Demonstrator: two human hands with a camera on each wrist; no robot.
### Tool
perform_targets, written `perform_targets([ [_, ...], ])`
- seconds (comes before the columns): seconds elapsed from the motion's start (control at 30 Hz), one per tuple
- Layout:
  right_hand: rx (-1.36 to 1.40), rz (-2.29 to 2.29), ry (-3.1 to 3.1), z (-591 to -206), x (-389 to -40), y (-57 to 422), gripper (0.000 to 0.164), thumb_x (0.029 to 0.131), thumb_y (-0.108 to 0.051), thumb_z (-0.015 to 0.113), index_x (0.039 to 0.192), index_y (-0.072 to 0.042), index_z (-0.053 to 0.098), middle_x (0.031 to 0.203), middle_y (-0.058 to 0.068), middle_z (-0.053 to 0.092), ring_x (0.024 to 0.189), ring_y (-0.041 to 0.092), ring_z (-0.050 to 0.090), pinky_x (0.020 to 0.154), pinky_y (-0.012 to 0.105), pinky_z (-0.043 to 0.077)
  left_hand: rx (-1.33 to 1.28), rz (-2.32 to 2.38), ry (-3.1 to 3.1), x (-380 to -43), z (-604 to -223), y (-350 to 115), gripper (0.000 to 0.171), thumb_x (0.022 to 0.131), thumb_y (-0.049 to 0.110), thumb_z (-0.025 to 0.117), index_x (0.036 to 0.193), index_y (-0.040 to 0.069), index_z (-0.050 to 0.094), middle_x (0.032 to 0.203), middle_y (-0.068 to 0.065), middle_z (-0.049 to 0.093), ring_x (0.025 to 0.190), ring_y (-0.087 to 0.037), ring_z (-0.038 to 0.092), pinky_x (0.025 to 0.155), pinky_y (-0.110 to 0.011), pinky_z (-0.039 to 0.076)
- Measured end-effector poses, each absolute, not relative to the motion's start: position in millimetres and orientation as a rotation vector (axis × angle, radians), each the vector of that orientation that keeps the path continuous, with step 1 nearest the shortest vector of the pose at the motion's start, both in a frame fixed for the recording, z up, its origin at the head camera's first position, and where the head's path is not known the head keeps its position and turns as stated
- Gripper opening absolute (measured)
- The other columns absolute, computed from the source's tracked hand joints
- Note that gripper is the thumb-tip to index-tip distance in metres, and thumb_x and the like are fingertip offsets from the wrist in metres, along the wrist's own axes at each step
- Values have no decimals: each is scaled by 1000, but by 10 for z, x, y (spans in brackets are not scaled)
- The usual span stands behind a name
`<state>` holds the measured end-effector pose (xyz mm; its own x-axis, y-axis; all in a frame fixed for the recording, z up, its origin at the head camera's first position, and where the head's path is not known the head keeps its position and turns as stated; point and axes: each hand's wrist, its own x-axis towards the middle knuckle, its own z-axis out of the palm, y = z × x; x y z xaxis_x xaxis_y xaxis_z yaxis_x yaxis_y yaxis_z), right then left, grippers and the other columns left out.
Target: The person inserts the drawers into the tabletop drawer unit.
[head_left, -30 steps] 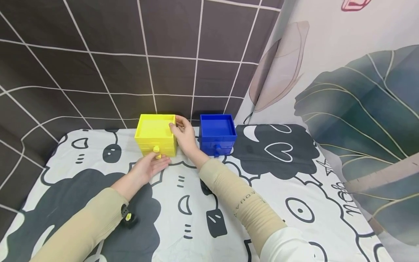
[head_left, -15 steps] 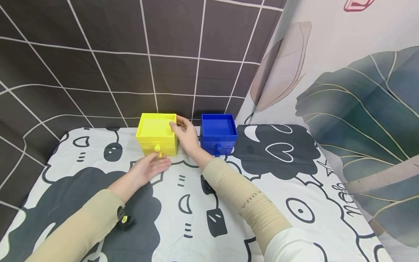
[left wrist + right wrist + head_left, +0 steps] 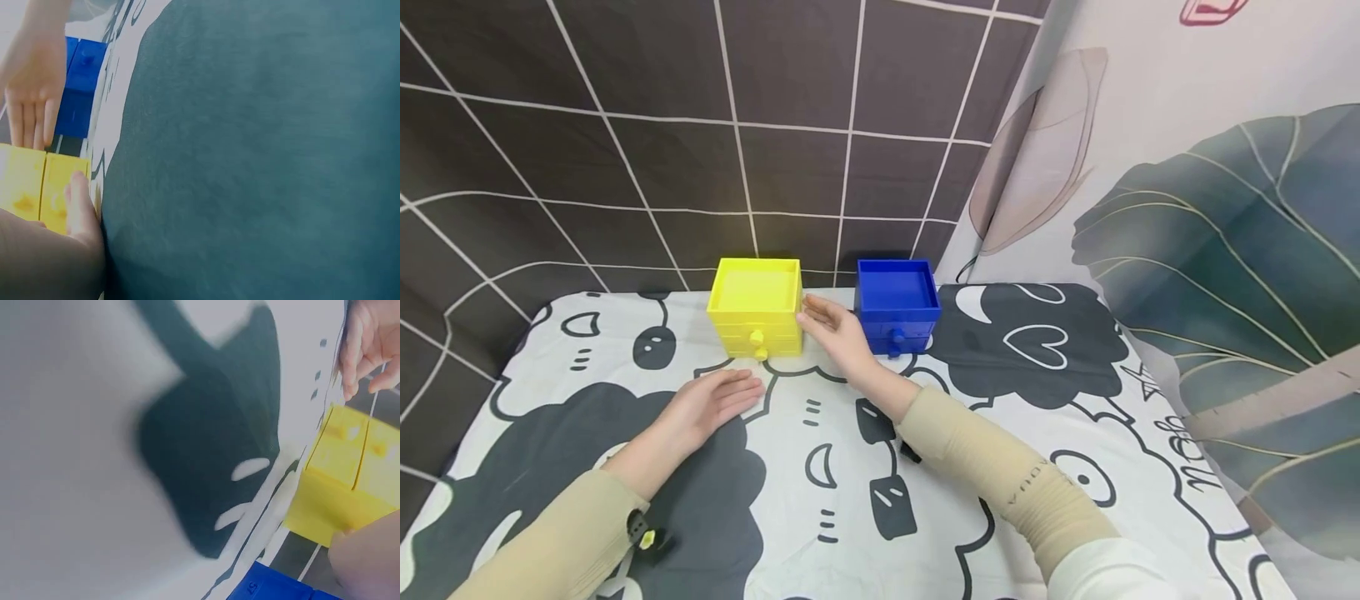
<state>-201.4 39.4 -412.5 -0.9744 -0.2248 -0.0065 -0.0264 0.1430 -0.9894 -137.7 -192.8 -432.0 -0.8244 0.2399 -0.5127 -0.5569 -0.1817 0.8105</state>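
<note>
A small yellow drawer box (image 3: 754, 321) with a shallow tray top and two round knobs on its front stands near the back wall. My left hand (image 3: 709, 407) lies in front of it with fingers straight, apart from the knobs. Beside the box's right wall is my right hand (image 3: 844, 337), its fingers extended; the fingertips are at the wall, and I cannot tell if they touch. In the right wrist view, both drawer fronts of the yellow box (image 3: 337, 447) look closed. Neither hand holds anything.
A matching blue drawer box (image 3: 898, 308) stands to the right, close behind my right hand. Both boxes rest on a black-and-white cartoon-print cloth (image 3: 797, 525). Behind them rises a dark wall covering with a white grid (image 3: 790, 175).
My left hand has drawn back from the knobs, toward me and left. My right hand has let go of the yellow box's top edge and moved slightly right and down.
</note>
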Motion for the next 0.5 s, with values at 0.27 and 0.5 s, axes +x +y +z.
perform_targets([
  [0.27, -404, -1788, 2248, -4114, -1684, 725, 54, 105, -16, 65, 155, 0, 50, 159, 17, 55, 149, 31, 53, 126, 41, 44, -360, 2090, 1601, -1276, -4318, -2221, 63, 115, 22, 44, 164, -10, 21, 102, 11, 78, 97, -1, 77, 95, -21, 63],
  [0.5, -525, -1616, 2399, -4170, -1485, 1182, 58, 102, -14, 67, 155, 2, 49, 159, 20, 54, 151, 36, 49, 131, 52, 35, -278, 2087, 1765, -1201, -4288, -2456, 69, 115, 30, 46, 164, -9, 16, 105, 21, 75, 101, 6, 74, 96, -16, 61],
])
